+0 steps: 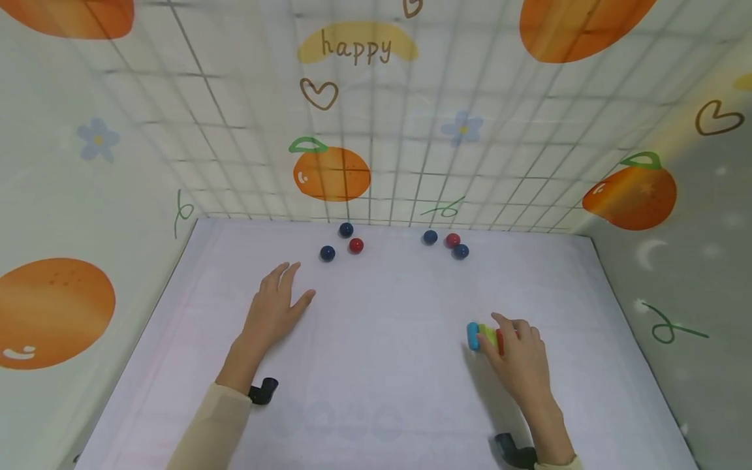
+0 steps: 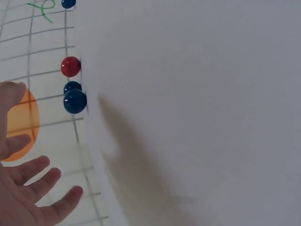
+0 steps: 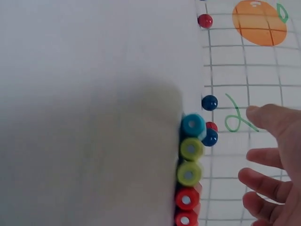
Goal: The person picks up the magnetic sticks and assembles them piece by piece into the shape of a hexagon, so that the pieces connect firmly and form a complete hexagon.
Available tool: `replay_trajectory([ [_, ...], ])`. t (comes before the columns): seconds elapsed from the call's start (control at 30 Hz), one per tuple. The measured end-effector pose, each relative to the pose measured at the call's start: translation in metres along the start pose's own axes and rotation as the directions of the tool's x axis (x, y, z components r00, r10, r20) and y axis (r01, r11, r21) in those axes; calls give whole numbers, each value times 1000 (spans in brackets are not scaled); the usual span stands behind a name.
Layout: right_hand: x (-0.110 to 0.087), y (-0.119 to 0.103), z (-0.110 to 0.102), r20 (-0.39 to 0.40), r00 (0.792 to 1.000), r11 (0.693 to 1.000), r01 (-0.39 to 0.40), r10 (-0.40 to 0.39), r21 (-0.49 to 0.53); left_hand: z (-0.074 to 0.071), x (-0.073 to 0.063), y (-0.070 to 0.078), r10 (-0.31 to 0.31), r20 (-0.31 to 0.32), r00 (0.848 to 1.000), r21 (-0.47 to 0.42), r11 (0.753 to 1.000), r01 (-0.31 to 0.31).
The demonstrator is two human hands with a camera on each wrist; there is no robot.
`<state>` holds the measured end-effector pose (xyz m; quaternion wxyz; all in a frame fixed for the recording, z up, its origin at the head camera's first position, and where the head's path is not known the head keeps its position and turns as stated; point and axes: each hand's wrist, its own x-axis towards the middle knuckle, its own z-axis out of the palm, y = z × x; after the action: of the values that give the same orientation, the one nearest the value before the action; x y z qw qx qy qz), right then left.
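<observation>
From where I stand, the biggest thing is the pale cloth wall (image 1: pixel 388 134), printed with oranges, hearts, flowers and the word "happy" over a grid showing through. Below it spreads the white tabletop (image 1: pixel 376 339). Two arms reach over it, the left in a cream sleeve (image 1: pixel 214 421). The left hand (image 1: pixel 273 312) is released, fingers loose and thumb held away, just short of the left group of balls and grasping nothing. The right hand (image 1: pixel 519 358) is also released, its fingers apart and lightly bent, poised over a row of coloured pieces (image 3: pixel 189 165) without closing round them; I can't tell whether a fingertip brushes it. That row lies on the right part of the tabletop, nearer the person than the balls: one blue, two yellow-green, then red ones, side by side, their round ends showing pale centres. A black fitting sits at each wrist, left (image 1: pixel 264 390) and right (image 1: pixel 517 452). Smallest are the shiny balls near the far edge: on the left two dark blue (image 1: pixel 328 253) and one red (image 1: pixel 356 246), on the right another two dark blue (image 1: pixel 430 237) and one red (image 1: pixel 452 240).
</observation>
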<state>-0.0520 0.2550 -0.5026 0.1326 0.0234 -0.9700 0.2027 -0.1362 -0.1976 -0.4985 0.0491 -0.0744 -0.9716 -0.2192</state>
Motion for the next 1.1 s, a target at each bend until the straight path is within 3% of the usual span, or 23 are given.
replay_trajectory([
  [0.2, -2, -4, 6, 9, 999, 999, -34, 33, 23, 9, 25, -7, -35, 4, 999, -148, 988, 35],
  [0.53, -2, -6, 10, 11, 999, 998, -45, 44, 37, 22, 68, -8, -124, 77, 989, -338, 930, 143],
  [0.77, -5, -7, 12, 19, 999, 998, -38, 37, 54, 37, 89, -9, -156, 114, 981, -339, 922, 186],
  [1.1, -4, -7, 13, 73, 992, 993, -105, 101, 61, 44, 98, -4, -159, 162, 974, -323, 924, 204],
])
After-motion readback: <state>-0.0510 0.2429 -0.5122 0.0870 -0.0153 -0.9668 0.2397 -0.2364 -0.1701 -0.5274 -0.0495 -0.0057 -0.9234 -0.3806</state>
